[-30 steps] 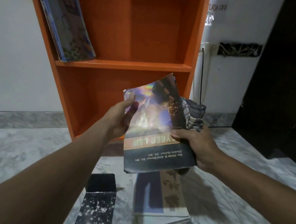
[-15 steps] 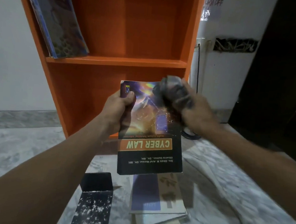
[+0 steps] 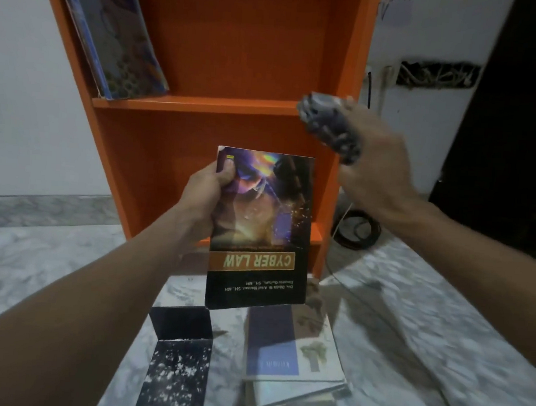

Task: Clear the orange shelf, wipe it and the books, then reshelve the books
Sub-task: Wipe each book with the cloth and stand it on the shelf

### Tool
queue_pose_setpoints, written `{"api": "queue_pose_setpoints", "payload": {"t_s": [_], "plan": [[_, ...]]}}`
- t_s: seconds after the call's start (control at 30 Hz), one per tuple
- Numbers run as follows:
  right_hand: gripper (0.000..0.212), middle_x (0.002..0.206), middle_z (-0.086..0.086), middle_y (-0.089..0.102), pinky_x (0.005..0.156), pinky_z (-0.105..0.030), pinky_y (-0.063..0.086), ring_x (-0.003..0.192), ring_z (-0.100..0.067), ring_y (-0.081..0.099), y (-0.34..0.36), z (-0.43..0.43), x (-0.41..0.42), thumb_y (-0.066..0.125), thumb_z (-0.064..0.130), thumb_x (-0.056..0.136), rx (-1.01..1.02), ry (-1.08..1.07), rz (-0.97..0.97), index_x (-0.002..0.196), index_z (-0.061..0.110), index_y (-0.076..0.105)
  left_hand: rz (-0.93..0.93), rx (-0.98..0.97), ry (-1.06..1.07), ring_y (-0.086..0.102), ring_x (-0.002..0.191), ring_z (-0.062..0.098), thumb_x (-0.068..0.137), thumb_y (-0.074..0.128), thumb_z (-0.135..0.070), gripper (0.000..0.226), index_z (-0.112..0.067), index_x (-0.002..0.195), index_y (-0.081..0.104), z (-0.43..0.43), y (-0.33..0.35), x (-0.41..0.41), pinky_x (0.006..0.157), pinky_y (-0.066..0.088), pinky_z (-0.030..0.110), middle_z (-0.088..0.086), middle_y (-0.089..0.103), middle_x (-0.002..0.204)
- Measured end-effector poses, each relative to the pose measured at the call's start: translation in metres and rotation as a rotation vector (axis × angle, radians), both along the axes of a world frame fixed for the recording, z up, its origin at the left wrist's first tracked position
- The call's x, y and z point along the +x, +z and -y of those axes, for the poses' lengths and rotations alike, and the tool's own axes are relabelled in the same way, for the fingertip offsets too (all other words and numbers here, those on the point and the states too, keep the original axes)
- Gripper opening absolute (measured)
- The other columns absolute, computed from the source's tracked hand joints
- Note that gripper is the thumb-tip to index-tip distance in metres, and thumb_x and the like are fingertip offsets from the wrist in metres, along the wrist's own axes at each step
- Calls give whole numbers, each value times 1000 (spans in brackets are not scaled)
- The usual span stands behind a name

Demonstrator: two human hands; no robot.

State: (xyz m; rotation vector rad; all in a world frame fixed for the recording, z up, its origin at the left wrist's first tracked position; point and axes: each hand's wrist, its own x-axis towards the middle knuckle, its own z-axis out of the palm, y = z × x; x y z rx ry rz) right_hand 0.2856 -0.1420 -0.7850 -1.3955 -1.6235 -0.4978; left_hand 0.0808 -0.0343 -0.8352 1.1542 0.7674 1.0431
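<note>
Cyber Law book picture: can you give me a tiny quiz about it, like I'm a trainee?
1. True or false: the Cyber Law book, held by the left hand, shows its title upside down to the camera.
2. What does the right hand hold? A) a cloth B) a pen C) a cup
3. Fill in: the stack of books lies on the marble ____, beside the black box.
Key: 1 true; 2 A; 3 floor.
</note>
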Motion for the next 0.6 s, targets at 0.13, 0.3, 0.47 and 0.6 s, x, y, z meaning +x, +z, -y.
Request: {"api": "queue_pose_setpoints", "payload": {"t_s": [0.13,0.3,0.47,0.6], "plan": [[83,159,-10,22,115,-60,21,145,-30,21,-79,8,-31,52,-7,78,-322,78,240,149,32,32,54,18,-16,71,89,31,101,47,-28,24,-20,102,69,9,12,10,88,53,55,11,73,102],[49,140,-3,55,96,-35,47,121,-19,58,-157,76,-28,57,2,89,-745,415,497,130,27,59,50,-27,48,71,97,32,101,47,-31,25,-20,105,68,3,11,-9,91,53,55,13,74,105],[52,107,0,68,71,-26,57,85,-11,65,-60,44,-14,69,-7,79,-262,223,3,124,17,64,114,-115,-14,70,95,35,100,47,-38,34,-14,113,67,6,8,-8,86,56,54,19,70,114],[68,143,-12,46,106,-54,40,132,-30,42,-9,-9,-31,61,1,83,-138,63,-62,144,23,42,140,-166,-153,71,91,31,99,44,-45,49,-8,126,61,16,16,8,73,60,45,18,69,113]]}}
